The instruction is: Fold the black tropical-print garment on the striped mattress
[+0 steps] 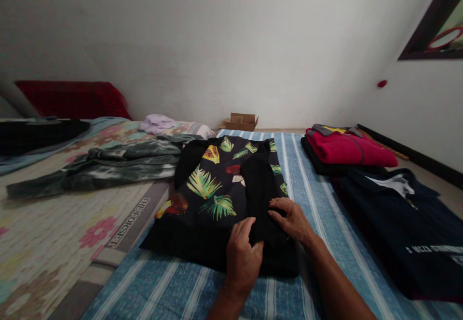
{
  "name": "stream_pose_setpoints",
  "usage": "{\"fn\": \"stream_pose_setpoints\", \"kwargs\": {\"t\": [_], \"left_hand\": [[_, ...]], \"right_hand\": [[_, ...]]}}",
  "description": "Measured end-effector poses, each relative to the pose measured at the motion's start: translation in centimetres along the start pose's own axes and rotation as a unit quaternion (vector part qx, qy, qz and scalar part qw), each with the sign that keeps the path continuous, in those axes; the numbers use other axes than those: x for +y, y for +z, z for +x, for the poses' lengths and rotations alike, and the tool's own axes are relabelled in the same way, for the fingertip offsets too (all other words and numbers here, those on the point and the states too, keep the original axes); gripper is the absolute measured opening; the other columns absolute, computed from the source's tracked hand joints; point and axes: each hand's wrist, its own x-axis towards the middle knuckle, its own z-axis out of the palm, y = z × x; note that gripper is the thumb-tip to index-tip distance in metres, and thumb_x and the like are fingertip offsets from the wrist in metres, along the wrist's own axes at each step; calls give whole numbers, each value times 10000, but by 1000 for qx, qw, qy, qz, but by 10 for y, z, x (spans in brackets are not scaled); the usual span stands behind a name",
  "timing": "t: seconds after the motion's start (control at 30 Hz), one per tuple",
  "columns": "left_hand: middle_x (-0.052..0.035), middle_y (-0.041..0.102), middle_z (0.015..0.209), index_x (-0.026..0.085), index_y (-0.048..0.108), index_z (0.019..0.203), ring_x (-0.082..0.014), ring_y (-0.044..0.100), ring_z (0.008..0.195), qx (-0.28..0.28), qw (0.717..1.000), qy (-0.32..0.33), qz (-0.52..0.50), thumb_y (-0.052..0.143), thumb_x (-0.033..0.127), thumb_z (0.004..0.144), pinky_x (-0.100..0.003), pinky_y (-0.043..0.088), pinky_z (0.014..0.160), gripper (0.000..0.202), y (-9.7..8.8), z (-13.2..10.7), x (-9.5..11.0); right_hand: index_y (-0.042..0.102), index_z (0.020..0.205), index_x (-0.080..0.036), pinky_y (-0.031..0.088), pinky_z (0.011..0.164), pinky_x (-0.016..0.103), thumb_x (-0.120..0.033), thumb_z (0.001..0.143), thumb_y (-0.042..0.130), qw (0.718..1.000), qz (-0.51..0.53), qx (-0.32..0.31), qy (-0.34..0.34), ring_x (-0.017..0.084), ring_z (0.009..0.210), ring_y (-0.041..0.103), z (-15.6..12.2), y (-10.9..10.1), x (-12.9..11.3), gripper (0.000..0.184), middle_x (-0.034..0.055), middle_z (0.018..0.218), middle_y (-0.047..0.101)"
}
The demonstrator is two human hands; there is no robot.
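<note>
A black long-sleeved shirt (217,214) with a leaf-and-fruit print lies spread on the bed in front of me. Its right-hand black sleeve (258,180) is folded inward and runs down over the print. My left hand (244,257) is at the left edge of this sleeve near its lower end, fingers curled and thumb on the black cloth. Across from it, my right hand (292,219) has bent fingers and thumb drawn together on the sleeve's right edge. The dark cloth partly hides what lies between the fingertips.
A navy zip-collar garment (401,228) lies folded at right, with a red folded garment (354,147) behind it. Grey tie-dye clothing (119,163) and a lilac cloth (156,124) are at left. A cardboard box (243,121) stands by the wall. Blue striped bedding (314,190) lies beneath.
</note>
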Motion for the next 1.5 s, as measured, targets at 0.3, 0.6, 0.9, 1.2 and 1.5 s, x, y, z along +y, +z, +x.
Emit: {"fn": "stream_pose_setpoints", "kwargs": {"t": [0.3,0.6,0.9,1.2,1.5], "left_hand": [[-41,599,834,172,572,856,-178,603,799,8,1000,-8,-22,427,11,522,-302,534,713,398,0,4,11],[-28,568,794,197,492,745,-162,582,767,34,999,30,-17,408,9,539,-273,504,686,291,-1,9,17],[-28,581,829,210,493,800,-184,579,817,-3,997,65,50,402,-10,543,-305,501,733,351,-3,5,18],[-30,612,842,200,517,791,-197,573,806,-37,991,81,101,404,-28,542,-316,506,716,357,-5,5,19],[-29,625,852,193,532,778,-198,575,808,-61,988,84,118,385,-46,520,-312,511,715,381,-6,4,18]], "right_hand": [[668,945,-235,457,871,359,-140,773,487,1000,26,7,-1,188,947,598,0,6,13,268,39,981,667],[651,978,-209,423,944,369,-52,701,415,999,41,9,3,178,1024,569,0,8,14,396,52,1046,641],[651,1007,-195,384,1006,401,-13,575,397,999,30,19,26,200,1131,514,-1,12,17,534,76,1170,582],[651,991,-204,388,1007,404,-5,545,393,999,35,22,31,198,1120,524,-1,12,17,553,67,1153,593],[653,981,-200,396,999,399,-6,560,401,999,24,20,33,196,1118,528,-2,14,19,528,69,1154,592]]}}
